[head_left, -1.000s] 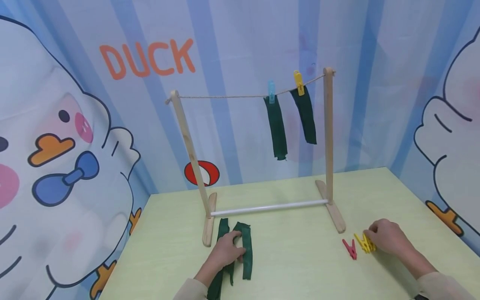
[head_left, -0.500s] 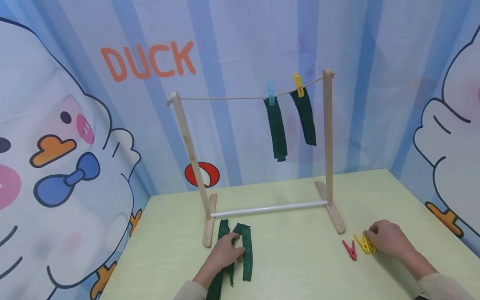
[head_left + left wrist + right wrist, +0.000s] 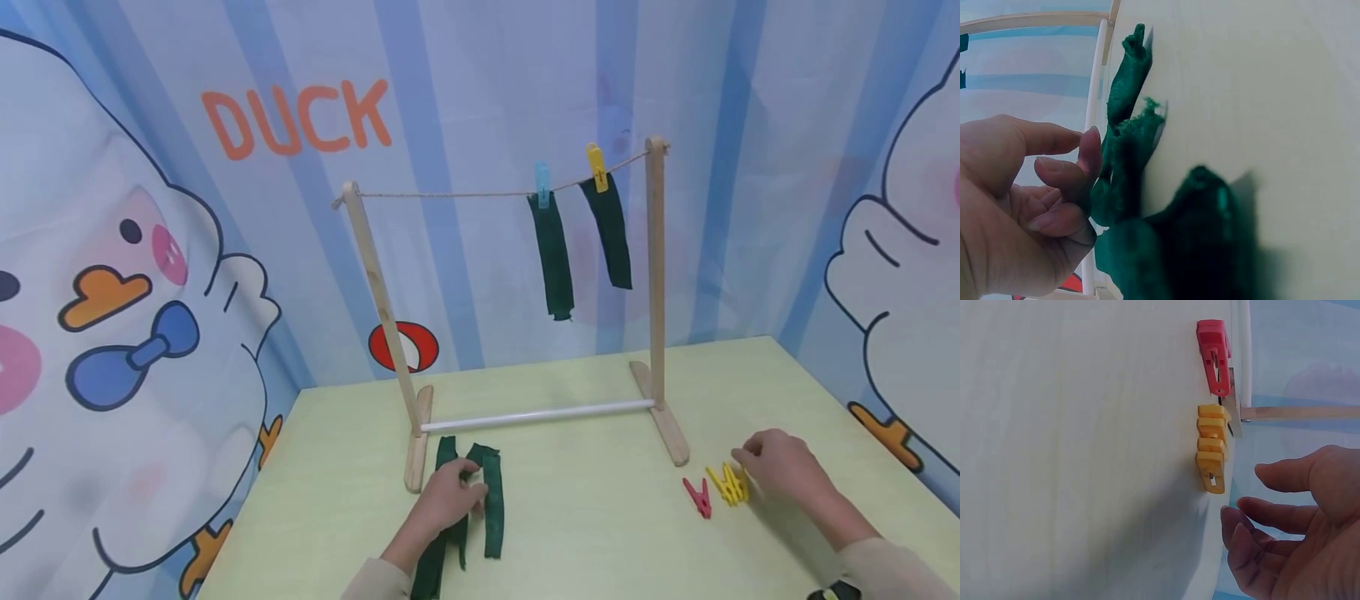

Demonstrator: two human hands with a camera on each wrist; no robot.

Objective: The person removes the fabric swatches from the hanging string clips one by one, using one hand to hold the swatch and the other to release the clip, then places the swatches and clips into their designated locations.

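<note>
My left hand (image 3: 447, 498) is over several dark green cloth strips (image 3: 493, 510) on the table. In the left wrist view its thumb and fingers are loosely bent beside the strips (image 3: 1127, 81), and no cloth shows between them. To the right, my right hand (image 3: 787, 471) hovers just beside two yellow clothespins (image 3: 729, 486). A gap shows between its thumb and fingers in the right wrist view, apart from the pins (image 3: 1212, 447). A red clothespin (image 3: 699, 498) lies left of the yellow ones.
Behind the hands stands a wooden drying rack (image 3: 657, 275) with a string line (image 3: 450, 195) and a white lower bar (image 3: 536, 416). One green strip (image 3: 552, 258) hangs from a blue clothespin (image 3: 542, 185), another (image 3: 611, 233) from a yellow clothespin (image 3: 597, 168).
My right hand has lifted slightly away from the yellow clothespins, where its fingertips were earlier. My left hand has shifted a little over the green strips, which lie as before.
</note>
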